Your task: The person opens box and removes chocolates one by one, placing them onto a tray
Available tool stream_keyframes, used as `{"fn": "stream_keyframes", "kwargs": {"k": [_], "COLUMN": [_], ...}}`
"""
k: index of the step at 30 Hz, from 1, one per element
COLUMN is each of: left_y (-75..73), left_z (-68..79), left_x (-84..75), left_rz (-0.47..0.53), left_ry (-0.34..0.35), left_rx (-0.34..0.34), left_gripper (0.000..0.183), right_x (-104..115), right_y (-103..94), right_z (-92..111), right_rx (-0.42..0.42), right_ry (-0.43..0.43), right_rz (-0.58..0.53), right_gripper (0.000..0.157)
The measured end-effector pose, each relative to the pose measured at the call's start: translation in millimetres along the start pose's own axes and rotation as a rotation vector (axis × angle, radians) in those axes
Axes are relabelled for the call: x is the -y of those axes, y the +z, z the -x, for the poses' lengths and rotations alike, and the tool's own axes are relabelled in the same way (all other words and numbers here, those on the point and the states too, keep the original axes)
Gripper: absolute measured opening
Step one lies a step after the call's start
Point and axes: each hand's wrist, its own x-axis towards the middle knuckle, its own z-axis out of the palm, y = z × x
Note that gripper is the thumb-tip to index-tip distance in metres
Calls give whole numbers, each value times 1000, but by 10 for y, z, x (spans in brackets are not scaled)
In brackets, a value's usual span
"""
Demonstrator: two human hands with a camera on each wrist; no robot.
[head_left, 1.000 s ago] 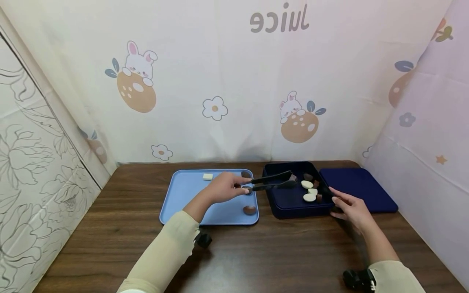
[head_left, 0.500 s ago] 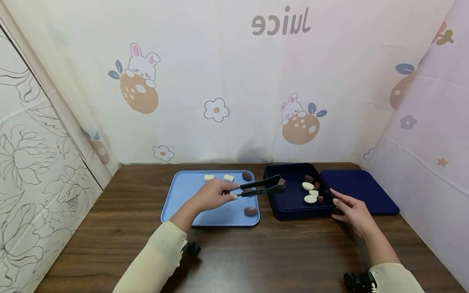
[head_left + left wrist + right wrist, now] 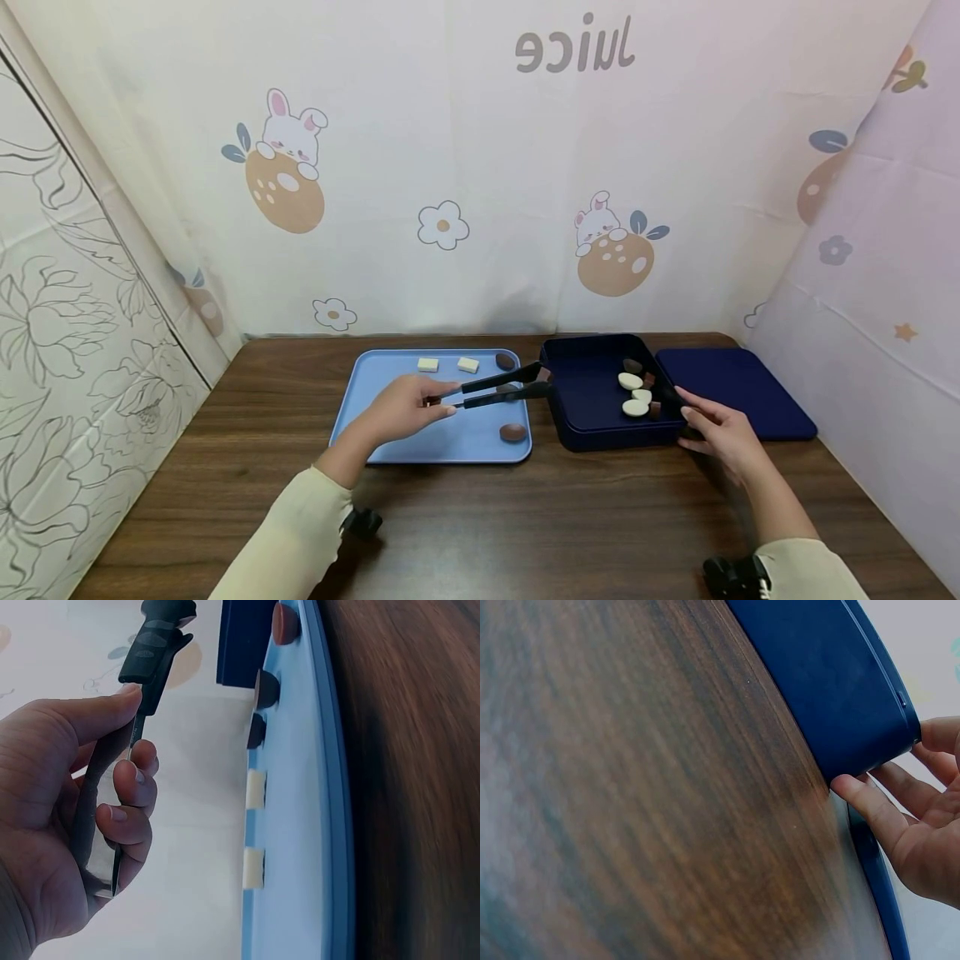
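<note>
My left hand (image 3: 401,408) grips black-tipped metal tongs (image 3: 94,802) above the blue tray (image 3: 442,427). Pinched at their tips is a small brown cube (image 3: 545,376), over the tray's right edge next to the navy box (image 3: 588,392). My right hand (image 3: 720,429) holds the box's front right corner, its thumb (image 3: 855,791) low on the wall and a finger up at the rim. White oval pieces (image 3: 635,407), brown cubes (image 3: 655,409) and a dark oval piece (image 3: 632,366) lie in the box's right half.
On the tray are two white blocks (image 3: 468,365) at the back and brown oval pieces (image 3: 513,432) along the right side, one partly behind the tongs. A flat navy lid (image 3: 731,387) lies right of the box. A patterned cloth (image 3: 480,275) hangs behind the wooden table (image 3: 525,517).
My left hand has moved left, carrying the tongs and the brown cube from over the box to the tray's right edge. The right hand stays at the box corner.
</note>
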Motion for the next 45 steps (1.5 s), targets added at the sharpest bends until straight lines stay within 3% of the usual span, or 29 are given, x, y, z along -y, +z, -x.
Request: {"fn": "stream_keyframes", "kwargs": {"k": [20,29,45], "left_y": [-114,-128,-155], "left_z": [355,486,510], "left_x": [285,437,576], "left_rz": [-34,-66,-169], "left_ry": [-84,-156,-233], "left_rx": [-17,-10,-28], "left_gripper": [38,38,38], "right_x": [-2,4,18], "right_y": [-13,-5,-14], "right_z": [9,1,-3], "right_rx": [-4,9,-1], "right_ry": [-10,-10,14], "right_rz": [9,-10,-18], "right_gripper": [60,61,60]}}
